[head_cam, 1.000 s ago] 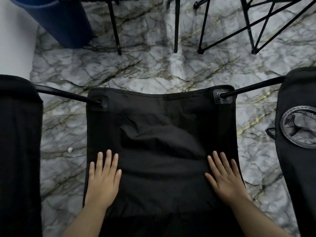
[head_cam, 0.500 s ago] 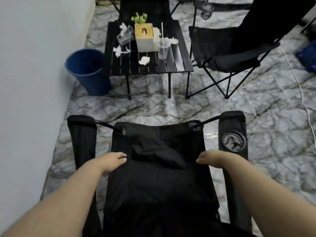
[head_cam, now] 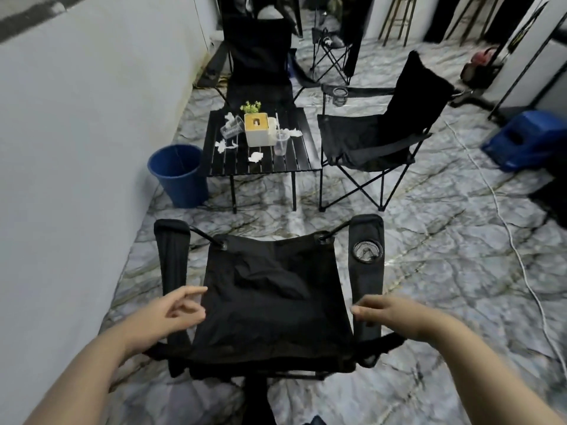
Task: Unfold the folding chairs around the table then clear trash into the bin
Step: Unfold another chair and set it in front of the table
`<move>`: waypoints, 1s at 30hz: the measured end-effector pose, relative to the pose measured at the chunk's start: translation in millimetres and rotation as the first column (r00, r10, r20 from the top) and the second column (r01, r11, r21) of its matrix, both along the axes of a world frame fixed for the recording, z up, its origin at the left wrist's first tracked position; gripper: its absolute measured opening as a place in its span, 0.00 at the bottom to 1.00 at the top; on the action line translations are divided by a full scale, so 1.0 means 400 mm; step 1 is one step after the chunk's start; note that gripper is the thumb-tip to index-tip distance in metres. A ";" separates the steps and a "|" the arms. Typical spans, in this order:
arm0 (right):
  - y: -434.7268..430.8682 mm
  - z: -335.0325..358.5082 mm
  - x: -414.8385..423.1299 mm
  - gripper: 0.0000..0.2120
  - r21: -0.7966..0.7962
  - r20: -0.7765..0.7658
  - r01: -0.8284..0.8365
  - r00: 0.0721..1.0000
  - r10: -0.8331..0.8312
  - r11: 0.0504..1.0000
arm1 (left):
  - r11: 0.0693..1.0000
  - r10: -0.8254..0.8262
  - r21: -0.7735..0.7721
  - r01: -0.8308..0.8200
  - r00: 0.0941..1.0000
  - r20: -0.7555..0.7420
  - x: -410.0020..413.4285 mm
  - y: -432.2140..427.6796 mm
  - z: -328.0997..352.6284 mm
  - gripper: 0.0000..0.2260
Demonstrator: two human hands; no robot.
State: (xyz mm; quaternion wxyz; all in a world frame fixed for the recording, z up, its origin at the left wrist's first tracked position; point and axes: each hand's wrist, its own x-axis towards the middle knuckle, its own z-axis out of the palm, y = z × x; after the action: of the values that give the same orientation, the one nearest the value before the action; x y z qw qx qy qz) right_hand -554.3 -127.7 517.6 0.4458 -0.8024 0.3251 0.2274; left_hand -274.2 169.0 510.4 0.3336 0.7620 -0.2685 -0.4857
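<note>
Near chair (head_cam: pixel 270 299): standing unfolded on the marble floor (head_cam: pixel 429 271), black seat spreading flat, cup holder (head_cam: pixel 367 251) sitting in the right armrest.
Left hand (head_cam: pixel 171 311): hovering at the seat's left edge, over the left armrest, fingers loosely curling, gripping nothing.
Right hand (head_cam: pixel 389 312): hovering at the seat's right edge, beside the right armrest, fingers bending inward, gripping nothing; contact with the fabric not possible to tell.
Table (head_cam: pixel 221 167): standing beyond the near chair, black slats showing.
Trash on table: crumpled tissues (head_cam: pixel 256 157) lying on the slats, one clear cup (head_cam: pixel 232 130) tipping over at the left, one clear cup with straw (head_cam: pixel 280 145) standing upright near the right.
Tissue box (head_cam: pixel 259 130): sitting mid-table, white, with a small green plant (head_cam: pixel 251 107) just behind.
Bin (head_cam: pixel 178 176): standing on the floor just left of the table, blue, against the wall (head_cam: pixel 76 133).
Right chair (head_cam: pixel 377 133): standing unfolded just right of the table.
Far chair (head_cam: pixel 257 56): standing behind the table.
</note>
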 end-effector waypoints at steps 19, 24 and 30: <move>-0.043 -0.105 0.034 0.15 -0.511 -0.235 -0.231 0.964 0.124 0.828 | 0.960 -0.037 0.247 -0.132 0.815 0.578 0.033 0.022 -0.037 0.20; -0.151 -0.047 0.126 0.15 -0.628 -0.128 -0.166 0.986 0.109 0.761 | 0.984 0.061 0.093 -0.151 0.781 0.621 0.092 -0.076 -0.009 0.18; -0.226 -0.002 0.185 0.13 -0.661 -0.012 -0.072 0.996 0.085 0.747 | 0.991 0.082 0.041 -0.131 0.802 0.592 0.182 -0.148 0.034 0.15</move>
State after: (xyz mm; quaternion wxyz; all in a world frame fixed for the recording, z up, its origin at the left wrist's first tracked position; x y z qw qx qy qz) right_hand -480.4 -218.1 516.7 0.1268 -0.9232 0.3462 0.1087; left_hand -201.2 109.6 524.0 0.2300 0.9015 -0.2958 -0.2163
